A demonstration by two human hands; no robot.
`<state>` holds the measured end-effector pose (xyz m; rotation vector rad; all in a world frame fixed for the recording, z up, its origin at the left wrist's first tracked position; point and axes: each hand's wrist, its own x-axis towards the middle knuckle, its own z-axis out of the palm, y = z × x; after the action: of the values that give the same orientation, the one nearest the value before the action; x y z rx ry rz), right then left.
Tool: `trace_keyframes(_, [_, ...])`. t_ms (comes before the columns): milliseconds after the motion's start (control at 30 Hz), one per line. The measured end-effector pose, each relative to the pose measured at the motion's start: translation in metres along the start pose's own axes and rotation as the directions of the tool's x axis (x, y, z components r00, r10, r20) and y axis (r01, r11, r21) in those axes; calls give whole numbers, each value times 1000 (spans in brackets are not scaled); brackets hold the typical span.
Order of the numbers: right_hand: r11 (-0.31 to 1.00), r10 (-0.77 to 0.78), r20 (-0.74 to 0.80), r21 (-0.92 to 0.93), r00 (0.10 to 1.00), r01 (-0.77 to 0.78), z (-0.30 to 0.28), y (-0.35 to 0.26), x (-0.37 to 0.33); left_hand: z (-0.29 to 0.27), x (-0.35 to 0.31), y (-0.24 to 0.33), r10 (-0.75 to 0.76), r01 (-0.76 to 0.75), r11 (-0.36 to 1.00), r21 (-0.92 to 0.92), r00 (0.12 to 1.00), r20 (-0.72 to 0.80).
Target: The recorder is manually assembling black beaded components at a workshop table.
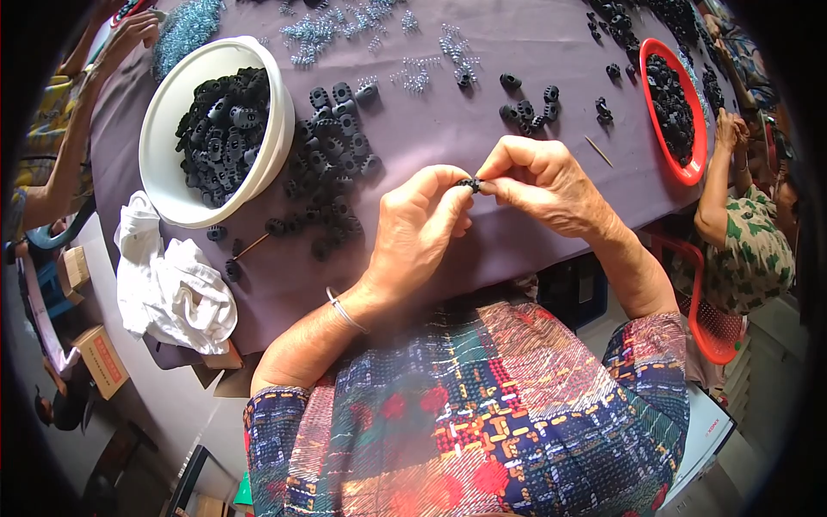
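Above the near edge of the table, my left hand [422, 220] and my right hand [543, 185] meet fingertip to fingertip. Both pinch a small black toothed plastic piece [469, 183], mostly hidden by the fingers. A loose pile of similar black ribbed pieces [332, 155] lies just left of my left hand. Beyond my right hand rest a few more black pieces [525, 110]. Small silvery coil springs [418, 73] are scattered further back, and a thin wooden stick [599, 151] lies right of my right hand.
A white bowl [280, 112] heaped with black pieces stands at left, beside a crumpled white cloth [177, 284]. A red basket [699, 138] of black parts sits at right. Another thin stick [251, 246] lies near the pile. Other people's arms [73, 164] reach in from both sides.
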<state>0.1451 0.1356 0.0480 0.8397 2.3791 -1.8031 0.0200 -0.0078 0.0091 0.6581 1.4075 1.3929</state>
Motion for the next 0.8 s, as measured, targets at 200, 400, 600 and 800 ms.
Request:
trace_keyframes(200, [995,-96,-84,-6,992,96,8,8,1,0,-2,-1,30,-29,999,20,999,-23])
trace_keyframes(400, [982,-186,-152,-63,971,179,14,11,4,3,-1,0,15,-15,1000,9,997,-76])
trace_keyframes(600, [982,-187,-151,-8,971,188,15,16,10,1,1,-2,24,-27,999,-32,997,-79])
trace_keyframes(800, [996,-91,-89,2,992,91,7,8,2,-9,5,4,-40,43,998,-37,996,75])
